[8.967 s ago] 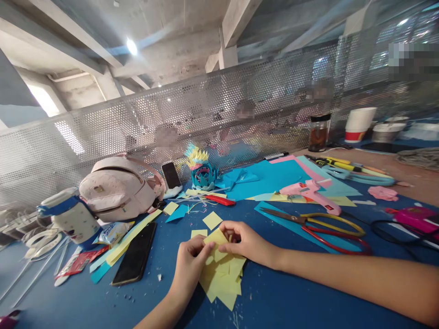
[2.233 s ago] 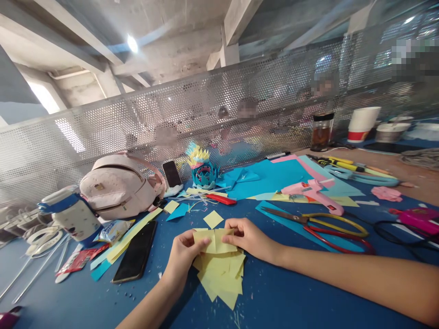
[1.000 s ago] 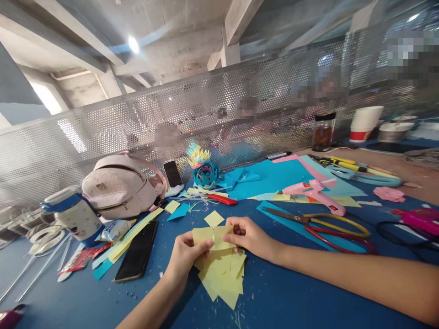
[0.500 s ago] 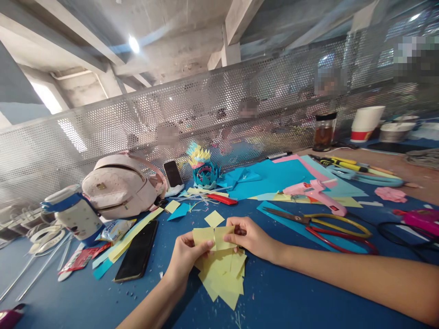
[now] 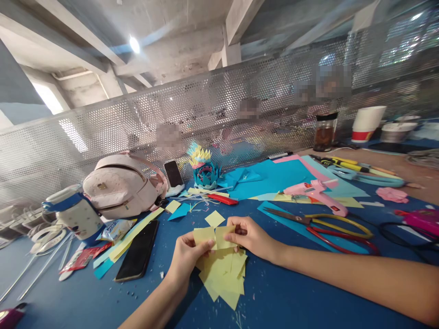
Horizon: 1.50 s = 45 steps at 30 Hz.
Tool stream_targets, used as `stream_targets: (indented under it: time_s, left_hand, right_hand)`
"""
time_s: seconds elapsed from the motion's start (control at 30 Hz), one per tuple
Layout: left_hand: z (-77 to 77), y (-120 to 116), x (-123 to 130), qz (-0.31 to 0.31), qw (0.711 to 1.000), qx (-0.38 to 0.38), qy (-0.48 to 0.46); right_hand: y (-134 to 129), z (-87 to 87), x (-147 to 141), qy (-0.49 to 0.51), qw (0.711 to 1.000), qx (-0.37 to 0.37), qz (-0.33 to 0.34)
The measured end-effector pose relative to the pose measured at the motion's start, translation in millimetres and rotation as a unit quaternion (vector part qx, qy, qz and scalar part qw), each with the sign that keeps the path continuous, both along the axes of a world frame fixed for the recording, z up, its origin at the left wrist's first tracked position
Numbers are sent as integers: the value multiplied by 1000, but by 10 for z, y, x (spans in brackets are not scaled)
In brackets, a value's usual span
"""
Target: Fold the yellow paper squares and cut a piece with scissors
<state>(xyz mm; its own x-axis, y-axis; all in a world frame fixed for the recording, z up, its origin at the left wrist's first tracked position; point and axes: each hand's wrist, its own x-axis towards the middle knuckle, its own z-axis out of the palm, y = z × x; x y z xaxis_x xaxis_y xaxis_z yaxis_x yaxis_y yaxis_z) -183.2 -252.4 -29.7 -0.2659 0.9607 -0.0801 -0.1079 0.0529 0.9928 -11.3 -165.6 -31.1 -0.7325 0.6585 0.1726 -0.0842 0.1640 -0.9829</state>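
My left hand [image 5: 188, 251] pinches a yellow paper piece [image 5: 203, 235] between thumb and fingers. Close beside it, my right hand [image 5: 245, 235] grips another yellow paper piece [image 5: 224, 237]; a narrow slit separates the two pieces at the top, and whether they join lower down is unclear. Under and in front of the hands lies a loose pile of yellow paper squares [image 5: 224, 276]. A single yellow square [image 5: 215, 218] rests on the blue table just beyond my fingers. Fingertips behind the paper are partly hidden.
Scissors [image 5: 318, 221] and a pink glue gun [image 5: 317, 194] lie at the right. A black phone [image 5: 139, 251], a pink backpack [image 5: 118, 187] and a mug [image 5: 78, 217] are at the left. Behind stand a folded-paper piece [image 5: 206, 173], a red cutter [image 5: 222, 198] and blue sheets [image 5: 274, 176].
The slit between the yellow pieces looks slightly wider at the top. Both hands keep their grips and have barely moved.
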Motion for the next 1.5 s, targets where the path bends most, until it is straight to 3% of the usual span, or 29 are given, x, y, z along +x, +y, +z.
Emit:
stream_targets:
  time_s: [0.37, 0.57, 0.8, 0.87, 1.07, 1.2, 1.33, 1.5]
  left_hand:
    - [-25, 26, -24, 5, 1000, 1, 3]
    - [11, 39, -23, -40, 999, 34, 2]
    - [30, 17, 33, -47, 989, 89, -112]
    - [61, -9, 54, -65, 989, 102, -89]
    - [159, -131, 145, -130, 978, 139, 85]
    - [121, -121, 133, -117, 972, 148, 137]
    - [43, -33, 35, -78, 982, 117, 125]
    - [46, 1, -16, -53, 976, 106, 181]
  right_hand:
    - [-11, 16, 5, 17, 999, -26, 4]
    - [-6, 12, 11, 14, 1000, -24, -13]
    - [-41, 27, 35, -91, 983, 153, 54]
    - [-57, 60, 56, -77, 980, 176, 57]
    - [-71, 111, 83, -53, 988, 130, 68]
    - [-72, 71, 55, -102, 982, 157, 36]
    - [-62, 43, 53, -77, 989, 124, 15]
    - [-72, 79, 56, -93, 985, 144, 15]
